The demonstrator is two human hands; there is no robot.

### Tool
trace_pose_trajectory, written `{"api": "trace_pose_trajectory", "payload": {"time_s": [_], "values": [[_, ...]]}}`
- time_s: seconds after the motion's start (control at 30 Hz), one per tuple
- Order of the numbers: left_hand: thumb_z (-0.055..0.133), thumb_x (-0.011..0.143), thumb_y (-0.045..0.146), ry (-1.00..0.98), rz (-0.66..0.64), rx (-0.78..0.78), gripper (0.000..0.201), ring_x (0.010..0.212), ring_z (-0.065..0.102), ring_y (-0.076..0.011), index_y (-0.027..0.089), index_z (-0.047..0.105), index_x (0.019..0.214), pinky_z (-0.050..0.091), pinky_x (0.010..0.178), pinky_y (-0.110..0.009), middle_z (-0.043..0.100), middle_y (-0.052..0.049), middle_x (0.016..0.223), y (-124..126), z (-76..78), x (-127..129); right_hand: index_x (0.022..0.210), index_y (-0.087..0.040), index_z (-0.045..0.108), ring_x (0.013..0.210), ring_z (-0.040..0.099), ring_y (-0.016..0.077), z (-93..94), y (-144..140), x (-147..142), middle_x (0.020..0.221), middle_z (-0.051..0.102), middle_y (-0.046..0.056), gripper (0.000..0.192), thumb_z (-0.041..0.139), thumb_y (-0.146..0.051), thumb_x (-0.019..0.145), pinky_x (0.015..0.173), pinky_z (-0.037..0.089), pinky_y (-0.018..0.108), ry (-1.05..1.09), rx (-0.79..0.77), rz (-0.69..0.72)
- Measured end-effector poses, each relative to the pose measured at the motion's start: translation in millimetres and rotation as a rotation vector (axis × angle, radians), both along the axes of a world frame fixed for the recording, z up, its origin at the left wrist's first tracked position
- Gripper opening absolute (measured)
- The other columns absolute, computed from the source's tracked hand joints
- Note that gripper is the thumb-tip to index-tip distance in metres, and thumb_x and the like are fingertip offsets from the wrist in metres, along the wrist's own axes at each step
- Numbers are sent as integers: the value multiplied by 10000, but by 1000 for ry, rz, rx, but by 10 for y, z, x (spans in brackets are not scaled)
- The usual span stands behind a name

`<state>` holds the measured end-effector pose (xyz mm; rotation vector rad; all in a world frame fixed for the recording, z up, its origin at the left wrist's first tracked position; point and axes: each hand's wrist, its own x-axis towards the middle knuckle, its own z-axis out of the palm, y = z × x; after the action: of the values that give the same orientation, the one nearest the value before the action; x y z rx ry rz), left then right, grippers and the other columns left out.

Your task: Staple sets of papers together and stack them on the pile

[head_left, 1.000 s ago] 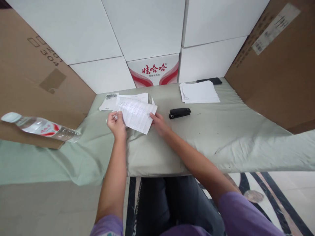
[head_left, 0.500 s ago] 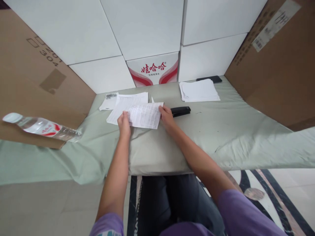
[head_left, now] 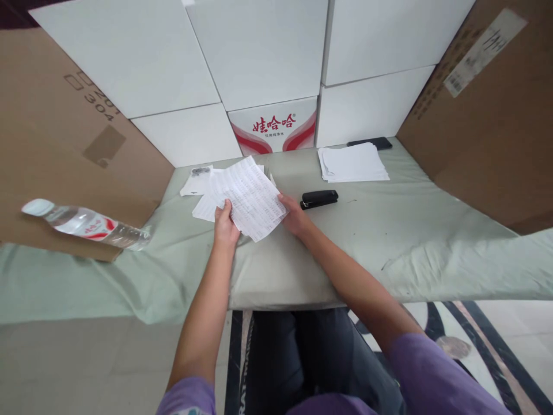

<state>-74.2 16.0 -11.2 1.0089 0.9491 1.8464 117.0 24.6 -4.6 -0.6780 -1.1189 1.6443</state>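
Both my hands hold a printed sheet of paper point(head_left: 250, 196) over a table draped in pale green cloth point(head_left: 389, 230). My left hand point(head_left: 225, 225) grips its lower left edge. My right hand point(head_left: 294, 216) holds its right edge. The sheet is tilted, with its far corner raised. Under and behind it lie a few more white papers point(head_left: 202, 208). A black stapler point(head_left: 319, 199) lies just right of my right hand.
A stack of white paper point(head_left: 352, 163) and a dark phone point(head_left: 370, 142) lie at the back right. A small black clip point(head_left: 200, 171) rests on a paper at the back left. A water bottle point(head_left: 86, 223) lies at the left. Cardboard and white boxes wall the table.
The printed sheet has turned from lying flat across the table to a tilted, raised position. Both hands stayed on its edges and shifted slightly with it.
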Motion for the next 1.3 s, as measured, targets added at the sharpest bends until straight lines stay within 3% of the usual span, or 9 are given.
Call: {"api": "trace_pose_trajectory", "payload": {"time_s": [0.17, 0.33, 0.43, 0.57, 0.73, 0.83, 0.93, 1.13, 1.3], "values": [[651, 834, 593, 8, 12, 25, 556, 1350, 522, -241, 263, 620, 1281, 425, 1144, -416, 647, -82, 1348, 1, -27, 58, 1198, -222, 630, 1110, 644, 257, 23, -168, -138, 1065, 723, 99, 546, 377, -630, 938, 889, 548, 449, 178, -17, 68], [738, 779, 541, -24, -126, 25, 605, 1358, 510, -271, 254, 615, 1297, 421, 1138, -443, 625, -106, 1369, -41, 53, 123, 1175, -255, 615, 1108, 647, 265, -6, -141, -181, 1106, 711, 70, 475, 713, -515, 790, 941, 543, 472, 74, -26, -126], [613, 820, 672, -11, -142, -6, 637, 1335, 527, -295, 242, 629, 1290, 448, 1096, -474, 634, -127, 1347, -60, 144, -31, 1077, -244, 667, 1105, 650, 263, 99, -21, 77, 1099, 717, 59, 390, 762, -437, 752, 983, 515, 471, -7, 34, -268], [465, 844, 762, 96, -82, -122, 702, 1252, 597, -291, 291, 594, 1349, 493, 1019, -473, 648, -123, 1325, -68, 199, -374, 997, -228, 725, 1048, 665, 242, 331, 71, 641, 1008, 735, 33, 254, 738, -330, 765, 999, 481, 442, -279, 201, -227], [734, 671, 687, 206, -469, -248, 841, 1174, 642, -322, 219, 589, 1354, 507, 987, -468, 647, -185, 1307, -68, 120, -386, 874, -193, 727, 857, 658, 233, 270, 40, 970, 880, 726, 38, 195, 645, -362, 824, 872, 507, 428, -562, 281, -167], [818, 607, 623, 240, -580, -255, 860, 1174, 639, -321, 178, 614, 1314, 505, 991, -445, 684, -187, 1237, -59, 42, -213, 836, -196, 709, 823, 641, 222, 142, -1, 936, 842, 706, 35, 197, 614, -368, 842, 834, 509, 400, -571, 348, -182], [879, 582, 501, 255, -520, -244, 687, 1084, 680, -297, 151, 692, 1143, 521, 961, -412, 738, -158, 1097, -32, -49, -90, 864, -196, 713, 836, 637, 224, 77, -39, 872, 845, 699, 40, 220, 616, -393, 849, 827, 512, 390, -551, 408, -168], [916, 543, 400, 181, -118, -137, 522, 842, 708, -198, 176, 688, 955, 552, 803, -315, 754, -56, 951, 44, -136, -58, 962, -184, 727, 874, 662, 237, -77, -48, 738, 927, 719, 73, 386, 722, -521, 775, 833, 524, 390, -440, 377, -90], [716, 613, 772, 199, -68, 75, 660, 831, 676, -172, 197, 643, 928, 527, 744, -267, 704, -43, 903, 22, -84, -36, 912, -209, 739, 813, 646, 214, -210, -61, 624, 858, 706, 48, 428, 597, -609, 857, 803, 524, 376, -425, 416, -214]]}}
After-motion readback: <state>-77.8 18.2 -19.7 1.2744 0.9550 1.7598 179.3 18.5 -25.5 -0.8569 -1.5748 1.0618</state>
